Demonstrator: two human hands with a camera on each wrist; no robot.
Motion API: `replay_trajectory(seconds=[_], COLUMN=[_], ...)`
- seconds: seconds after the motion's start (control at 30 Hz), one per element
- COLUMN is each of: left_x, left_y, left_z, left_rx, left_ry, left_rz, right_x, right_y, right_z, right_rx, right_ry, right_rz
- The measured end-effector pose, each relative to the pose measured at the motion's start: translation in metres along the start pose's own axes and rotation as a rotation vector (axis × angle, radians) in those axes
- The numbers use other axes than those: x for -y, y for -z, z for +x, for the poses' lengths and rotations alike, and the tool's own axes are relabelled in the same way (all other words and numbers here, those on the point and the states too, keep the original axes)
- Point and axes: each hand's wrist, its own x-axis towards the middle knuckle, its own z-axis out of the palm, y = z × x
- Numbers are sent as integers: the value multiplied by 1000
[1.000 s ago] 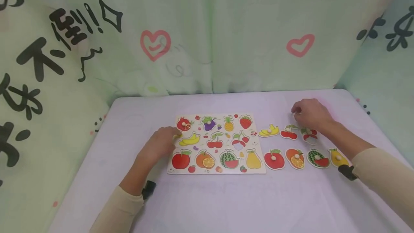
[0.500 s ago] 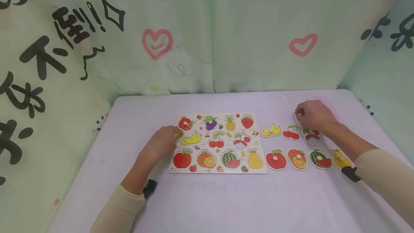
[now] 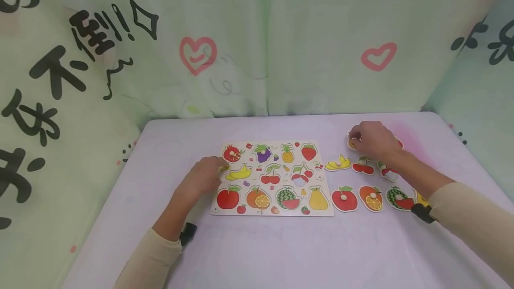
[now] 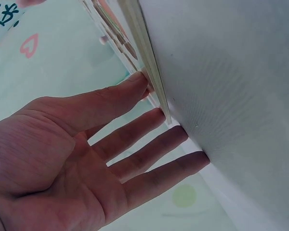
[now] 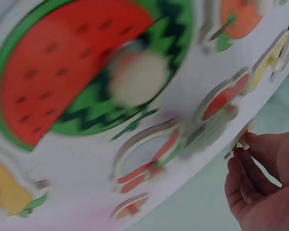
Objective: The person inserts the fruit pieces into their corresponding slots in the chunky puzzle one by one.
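A wooden fruit puzzle board (image 3: pixel 273 212) lies on the table. My left hand (image 3: pixel 205 175) touches its left edge; in the left wrist view the thumb (image 4: pixel 130 89) rests against the board and the other fingers stretch along its edge toward the table. Knobbed pomegranate (image 3: pixel 231 154) and grape (image 3: pixel 263 153) pieces sit in the board's far row. Beyond the board on the right, my right hand (image 3: pixel 373 137) pinches a small yellowish fruit puzzle piece (image 3: pixel 352 141), seen edge-on in the right wrist view and mostly hidden. A red piece (image 3: pixel 399 142) shows behind this hand.
Right of the board lie a banana piece (image 3: pixel 338 163), a cherry piece (image 3: pixel 363 166) and another red-and-white piece (image 3: pixel 387 172). Nearer are apple (image 3: pixel 344 200), orange (image 3: pixel 370 200) and watermelon (image 3: pixel 397 199) pieces, plus a pear piece partly under the right sleeve. A printed curtain (image 3: pixel 313 79) hangs behind the table.
My right hand has shifted left with the yellowish piece, which now shows at its fingertips, and the red piece behind has come into sight. The left hand stays at the board's edge.
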Motion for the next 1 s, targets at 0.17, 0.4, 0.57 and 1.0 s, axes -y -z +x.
replay_trajectory(seconds=[0.17, 0.4, 0.57, 1.0], left_x=[2, 3, 4, 2], left_y=[-1, -2, -2, -2], left_z=[0, 1, 0, -1], left_rx=[-7, -25, -27, -30], left_ry=[-6, -39, -36, -9], left_rz=[-4, 3, 0, -33], right_x=[28, 62, 81, 119], right_y=[-8, -20, -29, -50], right_z=[5, 10, 14, 19], right_rx=[-9, -16, 14, 49], right_ry=[49, 132, 131, 213], right_rz=[20, 33, 66, 89])
